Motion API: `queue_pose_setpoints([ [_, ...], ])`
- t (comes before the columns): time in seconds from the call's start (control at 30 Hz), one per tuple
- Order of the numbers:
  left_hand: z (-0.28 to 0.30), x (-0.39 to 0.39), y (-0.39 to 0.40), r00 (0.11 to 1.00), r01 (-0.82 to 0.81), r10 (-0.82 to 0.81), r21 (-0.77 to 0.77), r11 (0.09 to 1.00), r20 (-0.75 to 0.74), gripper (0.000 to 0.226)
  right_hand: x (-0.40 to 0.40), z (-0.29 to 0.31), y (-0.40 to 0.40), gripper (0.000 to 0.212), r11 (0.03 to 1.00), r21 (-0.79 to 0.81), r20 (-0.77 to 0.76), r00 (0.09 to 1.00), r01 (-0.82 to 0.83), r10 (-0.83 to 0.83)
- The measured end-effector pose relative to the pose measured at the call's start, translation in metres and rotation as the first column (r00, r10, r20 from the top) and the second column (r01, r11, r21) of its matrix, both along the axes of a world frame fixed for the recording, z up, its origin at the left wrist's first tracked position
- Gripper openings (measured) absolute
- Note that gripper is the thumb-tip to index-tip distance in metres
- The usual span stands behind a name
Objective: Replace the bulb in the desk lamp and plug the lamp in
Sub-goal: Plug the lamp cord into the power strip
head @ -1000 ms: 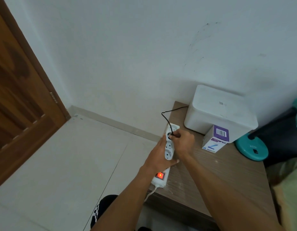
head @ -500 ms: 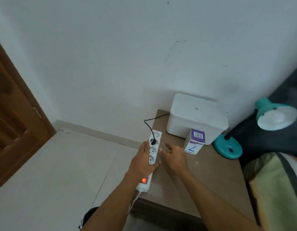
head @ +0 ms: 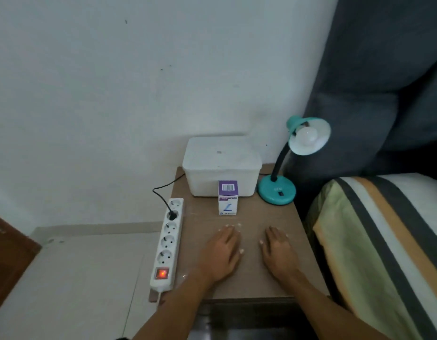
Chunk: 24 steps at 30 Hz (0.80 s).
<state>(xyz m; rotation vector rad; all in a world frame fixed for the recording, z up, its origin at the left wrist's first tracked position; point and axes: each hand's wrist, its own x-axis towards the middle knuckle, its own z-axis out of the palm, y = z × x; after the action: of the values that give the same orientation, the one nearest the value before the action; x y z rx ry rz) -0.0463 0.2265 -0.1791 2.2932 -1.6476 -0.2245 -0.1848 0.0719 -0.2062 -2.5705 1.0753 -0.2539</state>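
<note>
both hands flat and empty on the brown wooden nightstand: left hand, right hand. teal gooseneck desk lamp at its back right corner, white bulb fitted, apparently unlit. black plug sits in the white power strip on its left edge. lamp's light, neck bends; grab the base.

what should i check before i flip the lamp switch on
1. Black plug seated in the power strip, second socket from the far end: ok.
2. Strip's red switch lit: ok.
3. Bulb sits in the teal lamp shade: ok; screwed fully home: cannot tell.
4. Bulb glowing: not ok, it looks unlit.
5. Both hands free: ok; left hand and right hand lie flat and empty on the table.
6. Cord traced from plug to lamp: cannot tell, it passes behind the white box.
</note>
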Motion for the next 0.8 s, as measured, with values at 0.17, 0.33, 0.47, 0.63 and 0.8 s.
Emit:
queue_pose_setpoints([
  [0.17, -0.01, -0.017, -0.078, 0.996, 0.083, -0.081, 0.059, 0.995, -0.032, 0.064, -0.004, -0.01, -0.055, 0.054, 0.996, -0.06, 0.013, 0.997, 0.073, -0.072],
  [0.33, -0.014, -0.01, -0.147, 0.995, 0.028, -0.023, 0.054, 0.998, -0.094, 0.072, 0.022, -0.008, -0.105, 0.055, 0.995, -0.101, -0.003, 1.0, 0.009, -0.009],
  [0.47, -0.023, 0.012, -0.18, 0.993, 0.011, -0.005, 0.056, 0.998, -0.115, 0.073, 0.044, -0.015, -0.134, 0.052, 0.985, -0.167, 0.048, 0.998, -0.033, 0.041],
  [0.63, -0.044, 0.037, -0.193, 0.997, 0.044, -0.04, 0.048, 0.998, -0.064, 0.074, 0.049, -0.025, -0.143, 0.057, 0.982, -0.176, 0.085, 0.993, -0.062, 0.077],
  [0.8, -0.061, 0.041, -0.191, 0.998, 0.038, -0.042, -0.068, 0.997, -0.056, 0.069, 0.049, -0.03, -0.14, 0.056, 0.984, -0.169, 0.136, 0.987, -0.06, 0.083],
])
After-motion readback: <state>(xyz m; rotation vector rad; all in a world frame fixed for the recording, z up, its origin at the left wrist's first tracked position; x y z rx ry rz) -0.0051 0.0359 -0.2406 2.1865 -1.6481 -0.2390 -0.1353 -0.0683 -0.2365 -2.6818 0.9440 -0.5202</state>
